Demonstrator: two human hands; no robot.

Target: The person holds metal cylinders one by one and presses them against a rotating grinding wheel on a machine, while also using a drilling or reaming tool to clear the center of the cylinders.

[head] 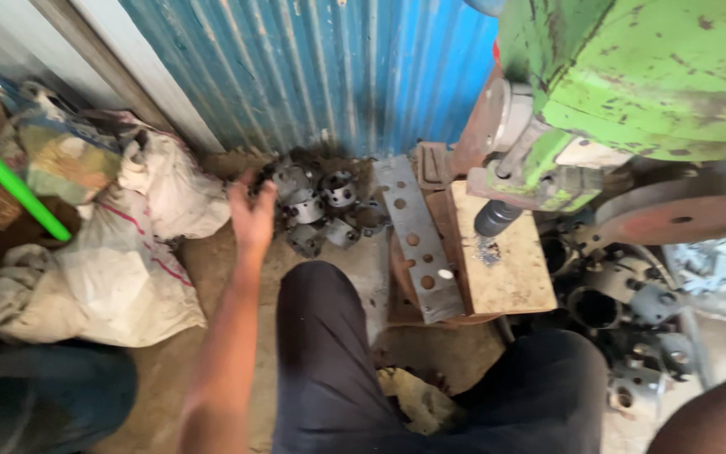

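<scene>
The left hand (251,214) is reaching out over the dusty floor (212,269) to a pile of small round grey metal parts with holes (321,206). Its fingers (255,187) are touching the edge of the pile, but it is too blurry to tell if they are grasping a part. The pile is lying by the blue wavy metal wall (313,67), just beside a flat grey metal strip with holes (418,240). White cloth sacks (128,252) are sitting nearby. The right hand is not showing.
</scene>
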